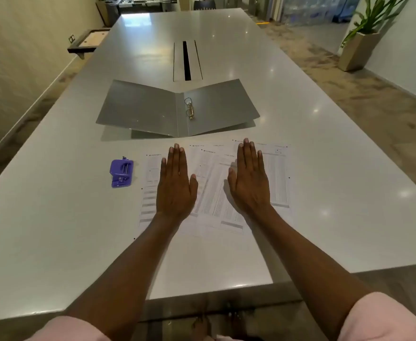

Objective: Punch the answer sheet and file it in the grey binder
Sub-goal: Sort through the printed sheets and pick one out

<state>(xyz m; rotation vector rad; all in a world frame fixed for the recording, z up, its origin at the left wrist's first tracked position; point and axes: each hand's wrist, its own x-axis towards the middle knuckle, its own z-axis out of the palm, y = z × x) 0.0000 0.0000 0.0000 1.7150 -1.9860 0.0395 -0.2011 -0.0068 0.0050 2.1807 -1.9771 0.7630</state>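
Note:
Several white answer sheets lie overlapping on the table in front of me. My left hand rests flat, palm down, on the left sheets, fingers extended. My right hand lies flat on the right sheets in the same way. Neither hand holds anything. A purple hole punch sits on the table left of the sheets, a short way from my left hand. The grey binder lies open just beyond the sheets, its two metal rings standing near the spine.
The long white table stretches away from me, with a cable slot in its middle beyond the binder. A potted plant stands on the floor at the far right. A small framed shelf sits by the left wall.

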